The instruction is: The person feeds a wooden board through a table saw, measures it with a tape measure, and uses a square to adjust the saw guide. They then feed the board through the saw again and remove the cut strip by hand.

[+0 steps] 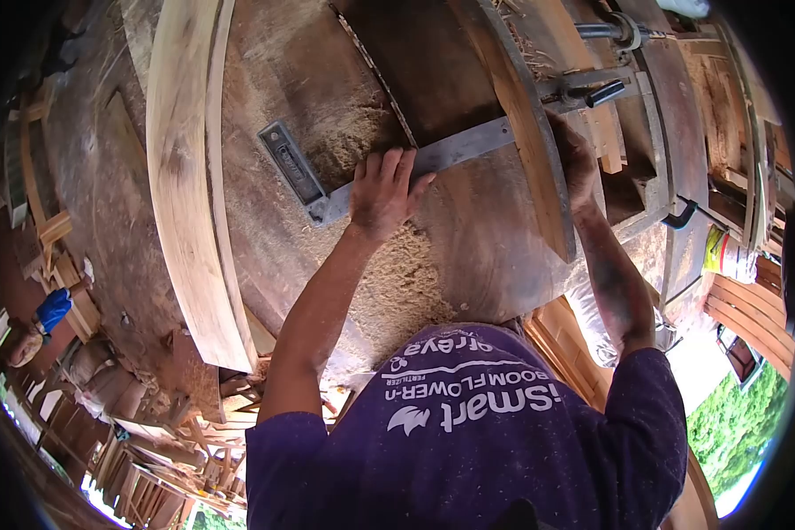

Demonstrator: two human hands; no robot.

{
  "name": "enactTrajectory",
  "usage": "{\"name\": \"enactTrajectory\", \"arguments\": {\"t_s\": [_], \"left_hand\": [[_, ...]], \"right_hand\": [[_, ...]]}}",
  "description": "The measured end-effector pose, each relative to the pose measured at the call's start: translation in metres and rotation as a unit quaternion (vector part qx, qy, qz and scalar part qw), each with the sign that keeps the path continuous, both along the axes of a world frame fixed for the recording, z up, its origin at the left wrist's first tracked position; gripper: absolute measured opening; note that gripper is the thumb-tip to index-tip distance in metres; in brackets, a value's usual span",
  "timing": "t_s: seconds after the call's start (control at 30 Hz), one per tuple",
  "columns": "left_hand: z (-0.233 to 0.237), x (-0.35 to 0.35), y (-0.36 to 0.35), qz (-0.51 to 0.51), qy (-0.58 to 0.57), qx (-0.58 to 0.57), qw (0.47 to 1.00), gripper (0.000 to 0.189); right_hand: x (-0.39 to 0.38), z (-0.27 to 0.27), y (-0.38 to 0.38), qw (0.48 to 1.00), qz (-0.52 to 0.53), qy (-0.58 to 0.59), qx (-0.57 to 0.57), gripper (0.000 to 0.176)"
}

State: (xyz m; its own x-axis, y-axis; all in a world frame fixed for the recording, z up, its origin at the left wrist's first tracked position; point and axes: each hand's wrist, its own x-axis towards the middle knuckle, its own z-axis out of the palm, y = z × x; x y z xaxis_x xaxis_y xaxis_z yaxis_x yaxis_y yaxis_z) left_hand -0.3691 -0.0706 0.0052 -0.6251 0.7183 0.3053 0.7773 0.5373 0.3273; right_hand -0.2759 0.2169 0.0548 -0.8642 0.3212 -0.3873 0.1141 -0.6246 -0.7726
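Across the dusty worktop [468,212] lies a metal square [464,148], its blade reaching a dark-edged wooden board [526,132] set on edge. My left hand [382,194] is closed over the square's blade, fingers curled on top and thumb apart. The square's thicker stock [290,163] lies to the left. A thin toothed saw blade [375,71], seen edge-on, stands up from the worktop and ends near my left fingertips. My right hand [576,163] is against the far side of the wooden board; its fingers are mostly hidden there.
A long pale plank [185,177] lies at left. Sawdust [406,269] is heaped below my left hand. Metal clamps [605,93] with a dark handle sit beyond the board at right. A blue-gloved hand [53,309] of another person shows at far left, among wood pieces.
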Motion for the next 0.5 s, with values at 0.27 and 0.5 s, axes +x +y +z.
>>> {"name": "enactTrajectory", "arguments": {"t_s": [0.27, 0.5], "left_hand": [[0.003, 0.0, 0.0, -0.003, 0.001, -0.008, 1.0, 0.045], [0.002, -0.001, 0.0, -0.001, 0.007, -0.01, 1.0, 0.044]], "right_hand": [[0.002, -0.006, 0.007, 1.0, -0.026, -0.01, -0.001, 0.049], [0.001, -0.006, 0.005, 0.998, -0.048, 0.008, -0.025, 0.04]]}}
